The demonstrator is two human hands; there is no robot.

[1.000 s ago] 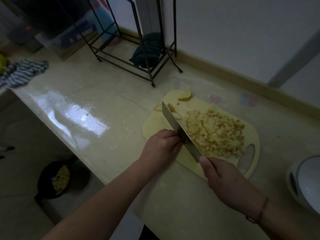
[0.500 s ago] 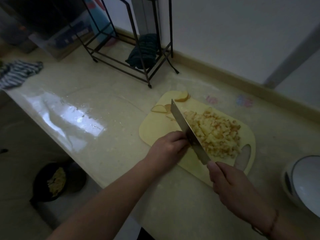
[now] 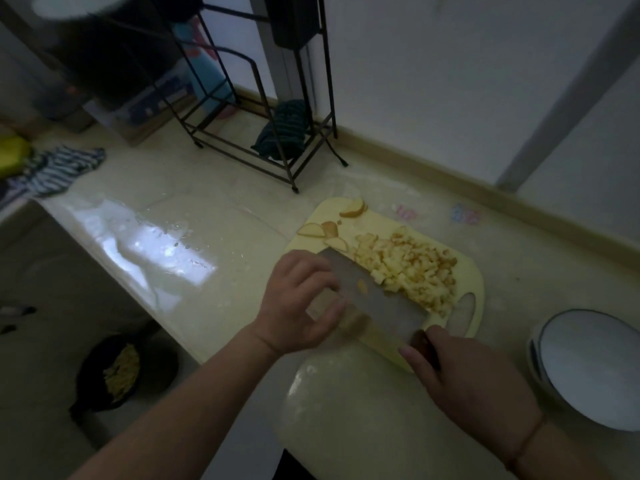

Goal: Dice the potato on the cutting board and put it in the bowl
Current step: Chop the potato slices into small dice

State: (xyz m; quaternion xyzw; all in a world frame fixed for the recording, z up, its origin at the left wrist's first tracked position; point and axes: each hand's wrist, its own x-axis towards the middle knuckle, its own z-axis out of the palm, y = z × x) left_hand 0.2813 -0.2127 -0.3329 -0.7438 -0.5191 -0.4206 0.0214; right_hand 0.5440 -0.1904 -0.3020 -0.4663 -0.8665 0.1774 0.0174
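Observation:
A pile of diced potato (image 3: 408, 268) lies on the right half of the yellow cutting board (image 3: 384, 218). A few uncut slices (image 3: 313, 230) sit at its far left end, one more (image 3: 354, 207) at the far edge. My right hand (image 3: 467, 379) grips the handle of a cleaver (image 3: 384, 301), whose broad blade is tilted flat-side up beside the pile, with one potato bit stuck to it. My left hand (image 3: 299, 303) rests on the blade's left end, fingers loosely bent over it. The white bowl (image 3: 588, 365) stands to the right of the board.
A black wire rack (image 3: 242, 157) with a dark green cloth (image 3: 284, 133) stands at the back of the counter. A striped cloth (image 3: 55, 171) lies far left. Below the counter edge, a black pan (image 3: 117, 372) sits on the floor. The wall runs close behind the board.
The cleaver has tipped from edge-down to flat-side up. My left hand has moved from beside the blade onto it. The view has shifted back and up.

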